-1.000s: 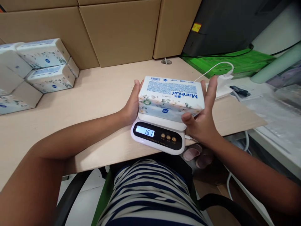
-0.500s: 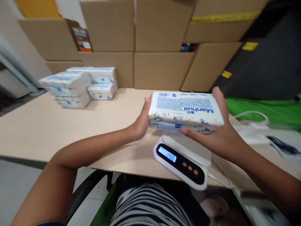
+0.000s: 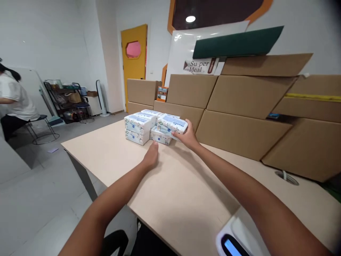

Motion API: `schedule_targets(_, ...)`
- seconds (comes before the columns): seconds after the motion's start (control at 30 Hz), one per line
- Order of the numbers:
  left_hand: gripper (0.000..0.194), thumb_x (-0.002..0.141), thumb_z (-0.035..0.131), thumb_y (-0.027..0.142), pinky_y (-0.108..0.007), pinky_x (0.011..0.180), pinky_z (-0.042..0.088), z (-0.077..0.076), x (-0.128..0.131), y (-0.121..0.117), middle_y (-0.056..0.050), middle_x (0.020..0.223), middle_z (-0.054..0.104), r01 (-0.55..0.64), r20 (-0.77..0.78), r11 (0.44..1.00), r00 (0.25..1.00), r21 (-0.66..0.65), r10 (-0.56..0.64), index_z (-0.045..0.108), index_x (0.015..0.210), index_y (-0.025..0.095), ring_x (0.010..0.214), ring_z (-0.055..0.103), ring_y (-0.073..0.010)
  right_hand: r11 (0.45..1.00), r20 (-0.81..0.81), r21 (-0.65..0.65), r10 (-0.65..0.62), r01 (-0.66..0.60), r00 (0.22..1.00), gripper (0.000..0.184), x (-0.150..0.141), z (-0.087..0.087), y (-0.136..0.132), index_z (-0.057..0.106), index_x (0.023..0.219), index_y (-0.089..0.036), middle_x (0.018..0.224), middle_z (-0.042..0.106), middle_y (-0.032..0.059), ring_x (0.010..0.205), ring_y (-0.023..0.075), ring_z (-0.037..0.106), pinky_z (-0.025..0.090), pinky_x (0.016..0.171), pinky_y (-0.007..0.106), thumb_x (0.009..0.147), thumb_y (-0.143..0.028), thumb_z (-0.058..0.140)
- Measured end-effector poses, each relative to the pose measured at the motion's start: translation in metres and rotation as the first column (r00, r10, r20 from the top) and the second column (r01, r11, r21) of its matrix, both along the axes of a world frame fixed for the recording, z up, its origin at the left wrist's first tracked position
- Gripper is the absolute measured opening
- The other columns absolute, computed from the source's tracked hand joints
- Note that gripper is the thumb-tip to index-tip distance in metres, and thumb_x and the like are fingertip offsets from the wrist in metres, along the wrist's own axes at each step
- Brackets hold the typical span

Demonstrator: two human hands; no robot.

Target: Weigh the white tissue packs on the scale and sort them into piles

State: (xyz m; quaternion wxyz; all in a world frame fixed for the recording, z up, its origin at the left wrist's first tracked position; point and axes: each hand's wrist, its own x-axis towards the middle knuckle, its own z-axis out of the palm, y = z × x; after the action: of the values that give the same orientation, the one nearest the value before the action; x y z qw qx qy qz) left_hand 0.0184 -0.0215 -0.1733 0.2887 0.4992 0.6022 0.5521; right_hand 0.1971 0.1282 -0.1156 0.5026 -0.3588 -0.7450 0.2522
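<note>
My right hand [image 3: 187, 137] grips a white and blue tissue pack [image 3: 172, 124] by its near end, on top of another pack in a stack of tissue packs [image 3: 138, 128] at the table's far left. In front of the stack my left hand [image 3: 151, 156] hovers low over the table [image 3: 173, 188], fingers curled loosely, holding nothing. A corner of the white kitchen scale [image 3: 231, 241] with its lit display shows at the bottom right, under my right forearm.
Stacked cardboard boxes [image 3: 239, 110] line the back of the table. A cable hole [image 3: 286, 177] sits at the right. Beyond the table are a yellow door [image 3: 134, 64], a shelf cart and a person in a white top [image 3: 13, 103] seated at far left.
The pack has left the scale and travelled left to the stack in my right hand. My left hand has let go of it. My view has swung left and up.
</note>
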Motion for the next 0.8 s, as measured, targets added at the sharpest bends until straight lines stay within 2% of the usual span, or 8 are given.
schedule_targets(0.1,0.093,0.108,0.032,0.075,-0.045,0.146,0.011,-0.003,0.002,-0.001,-0.019,0.187,0.025,-0.044,-0.084,0.998,0.996,-0.05,0.04,0.036,0.174,0.011,0.178,0.019,-0.0313,0.998,0.054,-0.054,-0.024,0.027,0.998,0.119,-0.031,0.021,0.022,0.039,0.167,-0.017,0.167,0.045,0.0254,0.159,0.0411,0.046,0.039,0.134,0.055,0.066,-0.051,0.092)
schedule_targets(0.17,0.087,0.111,0.031,0.068,-0.045,0.145,0.015,-0.004,0.003,-0.004,-0.021,0.187,0.028,-0.06,-0.122,0.996,0.991,-0.07,0.051,0.036,0.173,0.008,0.177,0.023,-0.0312,0.998,0.086,-0.062,0.009,-0.004,0.996,0.114,-0.046,0.024,0.028,0.043,0.165,-0.014,0.167,0.045,0.0268,0.158,0.0412,0.047,0.037,0.135,0.052,0.068,-0.051,0.09)
schedule_targets(0.27,0.08,0.113,0.029,0.061,-0.044,0.144,0.021,-0.005,0.003,-0.006,-0.02,0.185,0.033,-0.07,-0.158,0.994,0.986,-0.089,0.056,0.038,0.173,0.008,0.175,0.03,-0.0299,0.996,0.14,-0.091,0.035,-0.022,0.99,0.104,-0.056,0.014,0.031,0.051,0.16,-0.014,0.168,0.045,0.0263,0.159,0.0427,0.046,0.034,0.136,0.053,0.072,-0.054,0.089)
schedule_targets(0.4,0.077,0.113,0.032,0.059,-0.045,0.143,0.026,-0.005,0.006,-0.006,-0.019,0.183,0.039,-0.075,-0.187,0.991,0.981,-0.115,0.053,0.042,0.171,0.011,0.173,0.035,-0.0306,0.994,0.19,-0.11,0.043,-0.023,0.981,0.091,-0.058,0.0,0.033,0.057,0.154,-0.02,0.175,0.041,0.0223,0.165,0.0449,0.039,0.032,0.138,0.058,0.077,-0.061,0.086)
schedule_targets(0.57,0.071,0.111,0.035,0.054,-0.047,0.135,0.042,-0.003,0.007,-0.011,-0.02,0.179,0.046,-0.062,-0.221,0.987,0.975,-0.15,0.028,0.044,0.169,0.013,0.16,0.055,-0.0327,0.998,0.217,-0.064,0.003,0.011,0.976,0.106,-0.053,-0.002,0.021,0.043,0.165,-0.015,0.186,0.015,0.0293,0.173,0.0515,0.022,0.027,0.138,0.067,0.081,-0.066,0.083)
schedule_targets(0.63,0.07,0.11,0.038,0.05,-0.049,0.133,0.044,0.0,0.005,-0.013,-0.021,0.175,0.051,-0.046,-0.246,0.987,0.969,-0.157,0.006,0.045,0.168,0.012,0.156,0.059,-0.034,0.999,0.24,-0.037,0.005,0.004,0.971,0.11,-0.04,-0.001,0.006,0.038,0.17,-0.02,0.189,0.012,0.0251,0.174,0.0497,0.021,0.03,0.136,0.066,0.082,-0.068,0.083)
schedule_targets(0.7,0.068,0.108,0.043,0.047,-0.052,0.136,0.039,0.004,0.007,-0.013,-0.023,0.173,0.053,-0.032,-0.282,0.987,0.959,-0.159,-0.015,0.047,0.166,0.011,0.159,0.054,-0.0367,1.0,0.288,0.002,0.029,-0.031,0.957,0.106,-0.01,-0.002,-0.017,0.045,0.169,-0.027,0.189,0.021,0.0201,0.171,0.0489,0.032,0.04,0.132,0.066,0.08,-0.069,0.084)
schedule_targets(0.8,0.068,0.105,0.049,0.044,-0.056,0.139,0.033,0.009,0.024,-0.014,-0.025,0.171,0.054,0.038,-0.327,0.986,0.941,-0.16,-0.089,0.05,0.164,0.01,0.163,0.049,-0.0393,0.988,0.453,0.125,0.025,-0.091,0.891,0.079,0.078,-0.019,-0.067,0.064,0.155,-0.039,0.181,0.045,0.0119,0.157,0.0478,0.055,0.055,0.123,0.066,0.084,-0.067,0.082)
